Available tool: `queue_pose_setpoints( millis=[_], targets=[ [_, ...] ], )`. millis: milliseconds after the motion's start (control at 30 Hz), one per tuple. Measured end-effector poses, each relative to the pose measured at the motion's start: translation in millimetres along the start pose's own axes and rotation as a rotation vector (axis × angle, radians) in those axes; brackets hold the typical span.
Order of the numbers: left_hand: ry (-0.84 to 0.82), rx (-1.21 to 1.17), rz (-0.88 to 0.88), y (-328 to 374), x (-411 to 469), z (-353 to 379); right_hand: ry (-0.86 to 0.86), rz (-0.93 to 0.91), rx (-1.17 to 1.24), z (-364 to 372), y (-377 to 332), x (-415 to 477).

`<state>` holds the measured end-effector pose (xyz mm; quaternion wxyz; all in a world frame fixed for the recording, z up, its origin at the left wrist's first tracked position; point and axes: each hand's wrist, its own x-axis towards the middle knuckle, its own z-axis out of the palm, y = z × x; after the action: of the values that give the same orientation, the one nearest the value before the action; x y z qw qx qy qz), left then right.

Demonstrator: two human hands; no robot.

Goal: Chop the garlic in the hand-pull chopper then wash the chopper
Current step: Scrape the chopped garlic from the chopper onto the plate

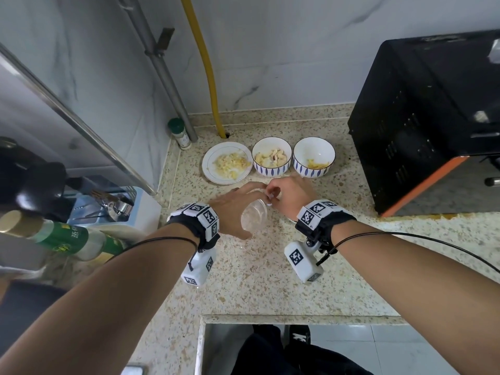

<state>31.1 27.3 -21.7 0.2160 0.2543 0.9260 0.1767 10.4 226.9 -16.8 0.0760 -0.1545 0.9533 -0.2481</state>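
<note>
The clear plastic chopper cup (253,218) is tilted on its side above the speckled counter (259,272), and my left hand (233,209) grips it around the body. My right hand (290,197) is at the cup's mouth, fingers curled and pinching a small white part (269,196) there; what that part is I cannot tell. Behind the hands stand a white plate (213,169) with chopped garlic (231,163), a blue-patterned bowl (272,173) with peeled garlic cloves (271,157), and a second patterned bowl (313,171) holding yellowish scraps.
A black oven (422,125) with an orange edge fills the right side. A green-capped shaker (179,133) stands by the wall pipes. Bottles (67,240) and a blue utensil rack (108,207) crowd the left. The counter's front has a cut-out edge (270,319).
</note>
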Motion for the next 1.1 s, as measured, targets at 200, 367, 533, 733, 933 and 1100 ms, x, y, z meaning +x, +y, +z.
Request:
queue_pose_setpoints(
  millis=[200,367,533,733,933,1100],
  targets=[
    [-0.049,0.015,-0.066,-1.8,-4.0,5.4,-0.021,-0.003,0.002,2.6,-3.9,3.1],
    [-0.075,0.019,-0.079,1.2,-7.2,10.3,-0.04,0.011,0.037,-3.0,-8.8,2.4],
    [-0.068,0.022,-0.071,0.6,-6.8,13.9,-0.058,0.027,0.089,-1.8,-13.3,2.9],
    [-0.057,0.002,-0.056,-1.4,-6.6,13.0,-0.098,0.034,0.142,3.3,-5.0,5.2],
    [0.028,-0.019,-0.054,0.2,-2.0,12.2,0.007,-0.022,-0.102,-0.1,9.9,4.0],
    [0.085,-0.004,-0.18,0.0,3.8,16.2,-0.211,0.211,-0.196,4.1,33.4,-14.0]
  ],
)
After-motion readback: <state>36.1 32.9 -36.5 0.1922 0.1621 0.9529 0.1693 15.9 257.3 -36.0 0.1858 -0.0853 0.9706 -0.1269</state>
